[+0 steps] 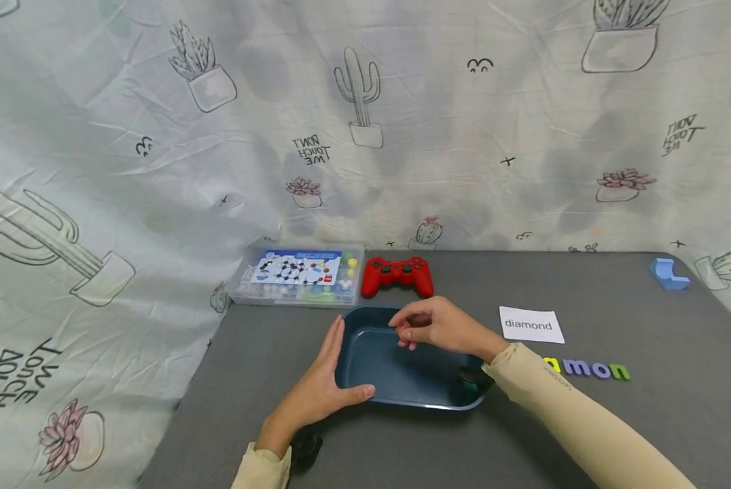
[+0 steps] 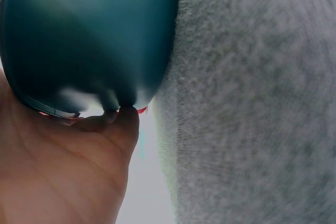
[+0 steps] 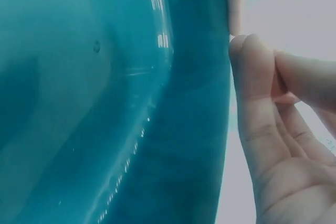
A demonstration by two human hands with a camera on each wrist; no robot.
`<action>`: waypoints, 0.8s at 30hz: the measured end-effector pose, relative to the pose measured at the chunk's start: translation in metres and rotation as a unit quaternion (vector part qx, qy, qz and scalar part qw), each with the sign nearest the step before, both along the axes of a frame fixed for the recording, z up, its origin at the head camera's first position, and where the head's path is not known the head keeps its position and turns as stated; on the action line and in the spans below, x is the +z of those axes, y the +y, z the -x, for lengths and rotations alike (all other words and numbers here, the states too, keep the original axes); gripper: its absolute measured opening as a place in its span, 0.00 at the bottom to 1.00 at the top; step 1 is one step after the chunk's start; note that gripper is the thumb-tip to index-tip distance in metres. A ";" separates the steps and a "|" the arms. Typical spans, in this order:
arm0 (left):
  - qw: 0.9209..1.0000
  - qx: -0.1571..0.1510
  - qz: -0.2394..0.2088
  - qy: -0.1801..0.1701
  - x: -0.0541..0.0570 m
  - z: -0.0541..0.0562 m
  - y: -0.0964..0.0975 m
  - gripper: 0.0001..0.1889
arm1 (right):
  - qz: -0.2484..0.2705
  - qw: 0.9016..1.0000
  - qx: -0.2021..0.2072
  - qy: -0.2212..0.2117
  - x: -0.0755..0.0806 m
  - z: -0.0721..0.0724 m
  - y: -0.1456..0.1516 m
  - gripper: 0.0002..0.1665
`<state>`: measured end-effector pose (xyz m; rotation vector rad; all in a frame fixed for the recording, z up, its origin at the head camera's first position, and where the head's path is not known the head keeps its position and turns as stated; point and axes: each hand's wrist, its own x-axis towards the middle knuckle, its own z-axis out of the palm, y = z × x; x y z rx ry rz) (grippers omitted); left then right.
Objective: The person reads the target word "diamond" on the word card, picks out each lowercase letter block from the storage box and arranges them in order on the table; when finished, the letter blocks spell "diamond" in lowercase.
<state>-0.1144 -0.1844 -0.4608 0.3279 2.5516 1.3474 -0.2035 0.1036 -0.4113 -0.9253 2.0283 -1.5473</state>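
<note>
My left hand (image 1: 323, 380) holds the dark blue-green tray (image 1: 378, 367) at its left side. Its fingers lie along the outer wall and the thumb over the front rim; the left wrist view shows fingertips against the tray's outside. Above the tray's back part, my right hand (image 1: 435, 327) pinches a small orange-red piece (image 1: 404, 333) between thumb and fingers. Mostly covered by the fingers, that piece (image 3: 286, 98) shows only a sliver in the right wrist view, and I cannot tell its kind. The right forearm crosses over the tray's right end.
Right of the tray lie a card (image 1: 531, 324) reading "diamond" and, partly behind the sleeve, coloured letters (image 1: 600, 370) "amon". Behind the tray are a red game controller (image 1: 397, 275) and a clear plastic box (image 1: 298, 275). A blue block (image 1: 668, 274) sits far right.
</note>
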 end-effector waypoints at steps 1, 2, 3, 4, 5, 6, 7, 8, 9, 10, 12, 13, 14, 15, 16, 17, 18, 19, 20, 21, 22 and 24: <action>1.000 -0.001 -0.001 0.000 0.000 0.000 0.000 0.66 | 0.003 1.000 -0.004 -0.005 0.001 -0.001 0.002 0.12; 1.000 0.000 0.000 0.000 0.000 0.000 0.000 0.66 | 0.007 1.000 -0.008 -0.008 0.002 -0.002 0.005 0.11; 1.000 0.000 -0.001 0.001 0.000 0.000 0.001 0.66 | 0.011 1.000 -0.012 -0.010 0.003 -0.004 0.007 0.10; 1.000 0.000 -0.001 0.002 0.000 0.000 0.001 0.66 | 0.014 1.000 -0.015 -0.011 0.004 -0.005 0.010 0.09; 1.000 0.001 0.000 0.002 0.000 0.000 0.001 0.66 | 0.016 1.000 -0.017 -0.010 0.005 -0.007 0.013 0.09; 1.000 0.003 0.001 0.002 -0.001 0.000 0.002 0.66 | 0.019 1.000 -0.017 -0.008 0.006 -0.008 0.016 0.08; 1.000 0.004 0.001 0.003 -0.001 0.000 0.002 0.66 | 0.021 1.000 -0.016 -0.006 0.008 -0.010 0.019 0.08; 1.000 0.006 0.002 0.005 -0.001 0.000 0.002 0.66 | 0.023 1.000 -0.015 -0.007 0.009 -0.011 0.022 0.09; 1.000 0.008 0.003 0.003 -0.002 0.001 0.002 0.66 | 0.024 1.000 -0.015 -0.007 0.011 -0.012 0.025 0.09; 1.000 0.010 0.004 0.000 -0.002 0.001 0.003 0.67 | 0.024 1.000 -0.015 -0.007 0.012 -0.013 0.029 0.10; 1.000 0.013 0.006 -0.003 -0.001 0.000 0.003 0.67 | 0.027 0.999 -0.019 -0.013 0.014 -0.015 0.036 0.13; 1.000 0.014 0.006 -0.005 -0.001 0.000 0.003 0.67 | 0.027 0.999 -0.024 -0.021 0.015 -0.016 0.039 0.14; 1.000 0.015 0.006 -0.006 -0.001 0.000 0.003 0.67 | 0.026 0.999 -0.029 -0.024 0.016 -0.017 0.043 0.16; 1.000 0.015 0.006 -0.008 -0.001 0.000 0.003 0.67 | 0.027 0.999 -0.034 -0.027 0.017 -0.018 0.046 0.17; 1.000 0.014 0.006 -0.008 -0.001 0.000 0.002 0.67 | 0.030 0.998 -0.039 -0.030 0.017 -0.019 0.049 0.18; 1.000 0.012 0.004 -0.007 0.000 0.000 0.002 0.67 | 0.030 0.998 -0.043 -0.031 0.017 -0.020 0.052 0.20; 1.000 0.011 0.004 -0.006 -0.001 0.000 0.001 0.66 | 0.031 0.998 -0.049 -0.030 0.018 -0.021 0.055 0.21; 1.000 0.009 0.002 -0.005 -0.001 0.000 0.001 0.66 | 0.029 0.998 -0.053 -0.028 0.018 -0.022 0.057 0.22; 1.000 0.008 0.002 -0.003 -0.001 0.000 0.000 0.66 | 0.025 0.998 -0.057 -0.021 0.018 -0.023 0.059 0.24; 1.000 0.008 0.003 -0.005 -0.001 0.000 0.000 0.66 | 0.019 0.998 -0.062 -0.015 0.018 -0.024 0.061 0.25; 1.000 0.007 0.004 -0.005 -0.001 0.000 0.000 0.66 | 0.010 0.998 -0.068 -0.008 0.018 -0.024 0.063 0.26; 1.000 0.006 0.006 -0.007 -0.001 0.000 0.000 0.66 | -0.005 0.997 -0.077 0.002 0.018 -0.026 0.067 0.28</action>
